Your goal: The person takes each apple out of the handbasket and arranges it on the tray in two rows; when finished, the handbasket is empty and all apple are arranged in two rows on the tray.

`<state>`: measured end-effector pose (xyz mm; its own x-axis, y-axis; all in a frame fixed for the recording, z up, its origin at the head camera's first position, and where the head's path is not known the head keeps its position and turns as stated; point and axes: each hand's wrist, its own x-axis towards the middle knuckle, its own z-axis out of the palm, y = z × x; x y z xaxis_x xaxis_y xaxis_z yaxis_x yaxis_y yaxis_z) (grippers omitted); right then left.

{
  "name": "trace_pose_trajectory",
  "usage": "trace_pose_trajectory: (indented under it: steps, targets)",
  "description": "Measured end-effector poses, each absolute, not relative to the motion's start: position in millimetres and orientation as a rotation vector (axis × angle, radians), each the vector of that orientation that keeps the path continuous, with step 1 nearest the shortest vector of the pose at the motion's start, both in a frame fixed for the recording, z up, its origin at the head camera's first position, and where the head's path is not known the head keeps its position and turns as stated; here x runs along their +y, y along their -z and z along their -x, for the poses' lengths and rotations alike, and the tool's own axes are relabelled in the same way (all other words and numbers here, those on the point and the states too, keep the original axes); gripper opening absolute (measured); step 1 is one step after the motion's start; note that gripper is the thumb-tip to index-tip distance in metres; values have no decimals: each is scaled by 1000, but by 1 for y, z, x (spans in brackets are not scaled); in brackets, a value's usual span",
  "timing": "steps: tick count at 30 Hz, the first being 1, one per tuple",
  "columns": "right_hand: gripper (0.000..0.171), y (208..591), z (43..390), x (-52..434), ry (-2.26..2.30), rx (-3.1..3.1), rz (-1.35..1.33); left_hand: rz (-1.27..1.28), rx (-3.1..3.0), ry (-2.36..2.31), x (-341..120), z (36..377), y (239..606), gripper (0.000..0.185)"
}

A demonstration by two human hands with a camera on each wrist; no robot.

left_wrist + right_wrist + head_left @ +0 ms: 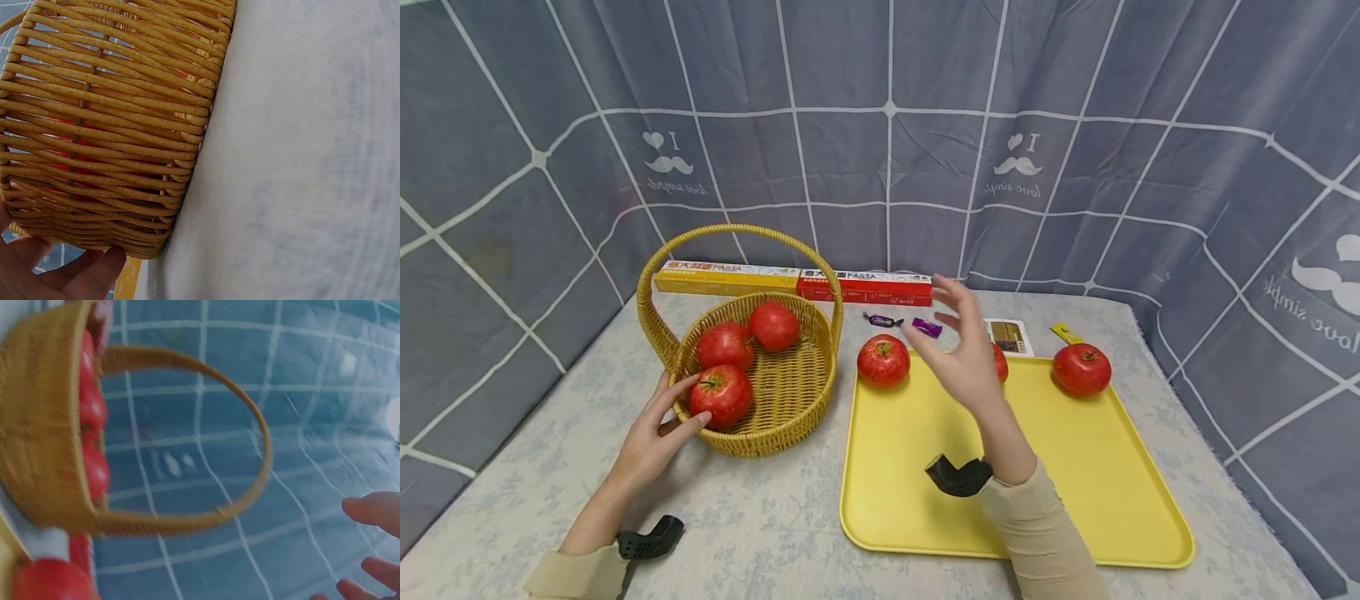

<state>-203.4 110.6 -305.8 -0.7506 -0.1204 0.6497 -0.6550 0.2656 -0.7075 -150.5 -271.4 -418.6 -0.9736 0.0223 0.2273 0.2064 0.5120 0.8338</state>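
While the left hand (651,437) rests straight fingers (681,429) against the wicker basket (775,417) holding three apples on the counter (760,517), the right hand (966,362) hovers released, fingers spread, above the yellow tray (1075,483), hiding part of an apple (999,363).

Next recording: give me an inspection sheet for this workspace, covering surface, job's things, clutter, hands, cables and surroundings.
Surface: table under a pale patterned cloth.
Job's things: wicker basket holding three apples; yellow tray with three apples along its far edge, one at the left, one at the right, the middle one mostly hidden by the hand.
Clutter: two pasta boxes, two purple candies, small packets behind the tray.
Hands: left hand rests against the basket's rim, fingers straight; right hand open above the tray, holding nothing.
Cables: nothing seen.
Surroundings: grey checked curtain on all sides.
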Motion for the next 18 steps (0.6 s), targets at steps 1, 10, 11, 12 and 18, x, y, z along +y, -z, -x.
trace_pose_trajectory:
  steps: [1,10,11,12,18]
  targets:
    - [64,312,205,103,-1500,-2090,-745,193,-2565,1453,-271,150,418,58]
    - [64,353,197,30,-1356,-2440,-1060,189,-2566,1454,-272,150,418,58]
    - [64,359,199,25,-1377,-2467,-1089,189,-2565,1456,-271,150,418,58]
    - [64,365,201,20,-1406,-2491,-1111,189,-2566,1457,-271,150,418,58]
    - [59,381,218,-1,-1753,-2497,-1047,184,-2567,1459,-271,151,418,58]
